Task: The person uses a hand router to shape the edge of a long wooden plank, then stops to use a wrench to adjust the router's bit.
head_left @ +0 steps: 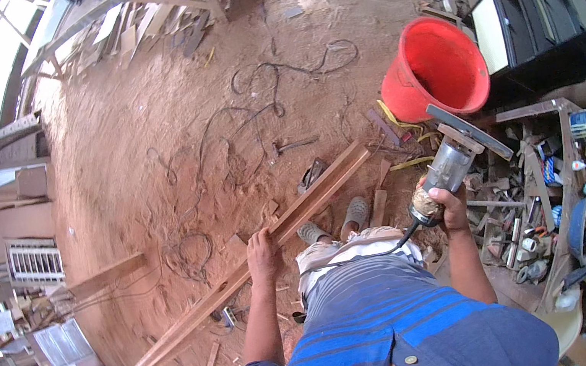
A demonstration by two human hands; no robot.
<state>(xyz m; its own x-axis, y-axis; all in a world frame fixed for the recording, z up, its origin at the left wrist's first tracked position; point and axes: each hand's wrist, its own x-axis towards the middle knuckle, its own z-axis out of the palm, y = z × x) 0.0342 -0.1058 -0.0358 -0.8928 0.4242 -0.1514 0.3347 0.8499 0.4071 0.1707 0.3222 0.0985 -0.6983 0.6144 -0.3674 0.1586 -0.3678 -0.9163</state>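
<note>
Under your feet is a sawdust-covered dirt floor (163,104). Take the red bucket (436,66) standing on it as your mark: black cables (254,89) loop to its left, a hammer (294,144) lies lower left, and wood offcuts (384,125) sit just beside its base.

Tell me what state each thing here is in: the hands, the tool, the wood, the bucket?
Left hand: gripping the long wooden strips.
Right hand: closed around the power router, lifted off the wood.
Long wooden strips: slanting across the dirt floor.
Red bucket: tipped, looks empty.
</note>
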